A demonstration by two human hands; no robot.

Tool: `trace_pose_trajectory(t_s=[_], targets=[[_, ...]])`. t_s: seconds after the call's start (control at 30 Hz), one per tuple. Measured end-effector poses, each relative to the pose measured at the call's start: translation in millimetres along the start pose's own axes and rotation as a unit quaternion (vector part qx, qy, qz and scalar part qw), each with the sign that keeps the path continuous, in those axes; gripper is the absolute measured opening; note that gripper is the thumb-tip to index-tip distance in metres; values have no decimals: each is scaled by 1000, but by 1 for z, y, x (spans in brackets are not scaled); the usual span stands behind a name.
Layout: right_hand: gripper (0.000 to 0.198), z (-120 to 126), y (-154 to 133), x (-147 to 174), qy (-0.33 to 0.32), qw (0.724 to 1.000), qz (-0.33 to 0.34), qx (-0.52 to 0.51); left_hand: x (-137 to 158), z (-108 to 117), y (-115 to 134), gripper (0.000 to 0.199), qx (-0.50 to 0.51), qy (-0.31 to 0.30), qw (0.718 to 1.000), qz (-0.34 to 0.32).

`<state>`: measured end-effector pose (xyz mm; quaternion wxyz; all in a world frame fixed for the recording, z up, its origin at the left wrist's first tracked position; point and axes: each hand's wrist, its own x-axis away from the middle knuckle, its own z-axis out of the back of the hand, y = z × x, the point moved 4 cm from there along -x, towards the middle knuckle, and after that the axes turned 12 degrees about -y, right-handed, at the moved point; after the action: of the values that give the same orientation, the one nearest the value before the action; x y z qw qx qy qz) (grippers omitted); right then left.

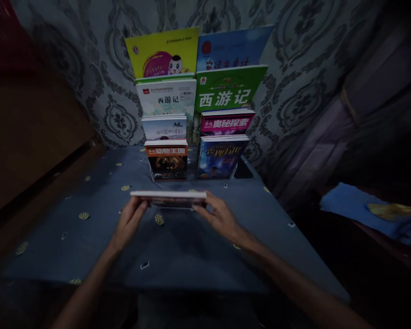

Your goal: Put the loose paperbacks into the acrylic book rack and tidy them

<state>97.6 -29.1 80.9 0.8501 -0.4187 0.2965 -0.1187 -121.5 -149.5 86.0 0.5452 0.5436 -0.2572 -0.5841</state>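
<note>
Between my two hands is a thin book [173, 197], seen nearly edge-on, with its white page edge on top and its cover too dark to read. My left hand [128, 217] grips its left end, and my right hand [221, 214] pinches its right end. Just beyond it, books stand upright in two stepped columns. At the front left is an orange book with a lion [167, 162]; at the front right stands a dark blue book [222, 157]. Behind them rise a pink-titled book [228, 122], a white book [167, 98], a green book [229, 89], a yellow book [164, 52] and a blue book [233, 48].
A blue patterned cloth covers the table [99, 246]. Damask wallpaper [119, 119] backs it, with a tied curtain [329, 123] at right. A brown wooden panel [30, 141] stands left. Bright blue fabric [359, 208] lies beyond the table's right edge.
</note>
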Motion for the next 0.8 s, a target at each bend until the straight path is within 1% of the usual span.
trace_pose_trajectory(t_s=[0.07, 0.1, 0.2, 0.3, 0.4, 0.47, 0.53, 0.6, 0.67, 0.73, 0.8], targets=[[26, -13, 2, 16, -36, 999, 2, 22, 15, -5, -9, 37, -4, -6, 1000, 27], [28, -21, 3, 25, -65, 998, 11, 22, 22, -7, -12, 39, -5, -10, 999, 32], [34, -40, 6, 46, -112, 993, 46, 9, 36, -14, -14, 47, -21, -47, 999, 10], [35, -48, 11, 58, -121, 991, 61, -6, 43, -19, -13, 53, -48, -94, 994, -22], [33, -45, 15, 60, -116, 992, 36, -13, 41, -18, -13, 49, -51, -98, 993, -28], [32, -39, 14, 56, -107, 994, 14, -12, 36, -17, -11, 44, -39, -76, 996, -25], [31, -31, 10, 48, -90, 996, -2, -7, 28, -15, -9, 36, -32, -32, 999, -17], [27, -23, 8, 36, -65, 998, -20, 4, 19, -12, -7, 28, -52, 18, 998, -10], [23, -18, 9, 22, -37, 999, -33, 22, 7, -10, -6, 23, -92, 54, 994, -12], [23, -14, 11, 6, -5, 999, -22, 40, -6, -7, -4, 20, -124, 79, 989, -26], [22, -9, 15, -11, 21, 998, 3, 53, -20, -3, -2, 19, -133, 95, 985, -49]])
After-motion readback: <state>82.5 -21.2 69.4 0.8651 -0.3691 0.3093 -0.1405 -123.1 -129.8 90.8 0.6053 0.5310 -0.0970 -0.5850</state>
